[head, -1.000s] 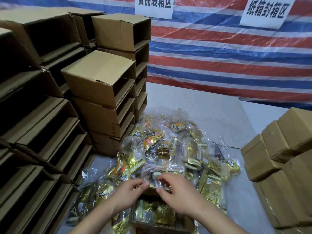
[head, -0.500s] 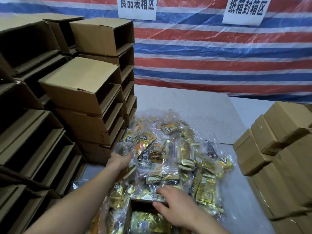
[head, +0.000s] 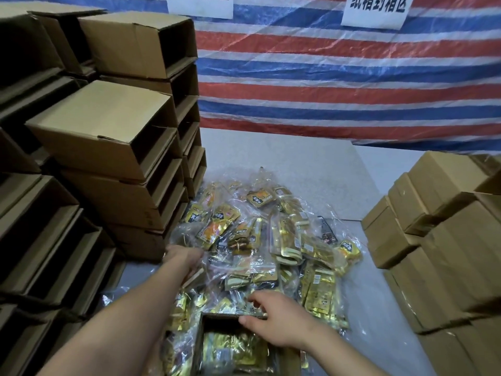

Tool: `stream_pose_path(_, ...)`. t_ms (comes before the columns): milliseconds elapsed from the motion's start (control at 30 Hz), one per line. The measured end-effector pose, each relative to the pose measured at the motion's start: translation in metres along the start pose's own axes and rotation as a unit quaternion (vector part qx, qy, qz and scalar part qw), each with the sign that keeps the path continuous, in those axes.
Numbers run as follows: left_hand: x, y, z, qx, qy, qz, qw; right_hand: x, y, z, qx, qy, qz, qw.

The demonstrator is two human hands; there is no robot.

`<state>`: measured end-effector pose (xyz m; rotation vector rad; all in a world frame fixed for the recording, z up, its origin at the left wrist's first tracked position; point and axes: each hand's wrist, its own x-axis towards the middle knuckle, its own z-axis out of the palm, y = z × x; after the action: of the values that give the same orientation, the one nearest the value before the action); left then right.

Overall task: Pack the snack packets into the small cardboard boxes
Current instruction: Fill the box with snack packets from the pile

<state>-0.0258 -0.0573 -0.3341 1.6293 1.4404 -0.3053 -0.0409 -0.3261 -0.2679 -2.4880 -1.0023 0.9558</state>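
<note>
A heap of gold snack packets in clear bags [head: 271, 240] lies on the grey table in front of me. Just below the heap stands a small open cardboard box [head: 201, 337] with gold packets [head: 233, 351] inside it. My right hand [head: 276, 318] grips the box's far rim, thumb on the inner edge and fingers curled over among the packets. My left hand [head: 184, 257] reaches into the left side of the heap, where the clear bags hide its fingers.
Stacks of empty open cardboard boxes [head: 108, 137] fill the left side, close to my left arm. Closed boxes [head: 447, 240] are stacked on the right. A striped tarp wall [head: 339, 77] stands behind the bare grey table top [head: 284, 153].
My left hand left the box area and moved forward and left into the heap. My right hand shifted down onto the box's far rim.
</note>
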Motion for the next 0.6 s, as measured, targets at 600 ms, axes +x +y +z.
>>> stream_pose_path(600, -0.15, -0.004, -0.049, -0.185, -0.11, 0.32, 0.923, 0.001, -0.005, -0.019, 0.104, -0.021, -0.006, 0.994)
